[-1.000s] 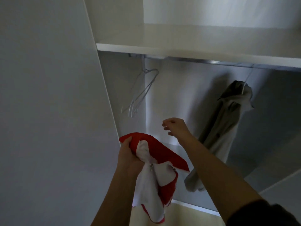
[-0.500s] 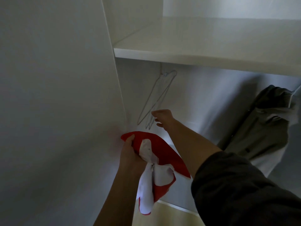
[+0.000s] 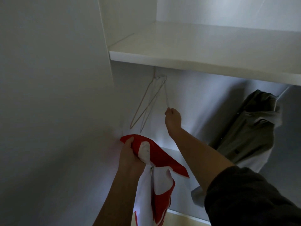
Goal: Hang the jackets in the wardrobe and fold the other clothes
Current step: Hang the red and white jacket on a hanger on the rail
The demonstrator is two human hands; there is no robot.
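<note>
My left hand (image 3: 130,156) grips a red and white jacket (image 3: 156,175) by its collar, and the jacket hangs down in front of the open wardrobe. My right hand (image 3: 173,118) is raised and pinches the lower end of a thin white wire hanger (image 3: 166,95). That hanger is pulled to the right, away from two more wire hangers (image 3: 145,108) that hang at the left end under the shelf. A grey-green jacket (image 3: 247,128) hangs on the right of the wardrobe.
A white shelf (image 3: 195,53) crosses the wardrobe above the hangers and hides the rail. The wardrobe's white side panel (image 3: 104,38) stands on the left next to a plain wall (image 3: 48,95). The wardrobe's bottom edge (image 3: 187,214) shows low down.
My right hand rose from an open reach and took hold of one wire hanger, pulling it right, away from the other two. The view moved closer and left. My left hand kept holding the jacket.
</note>
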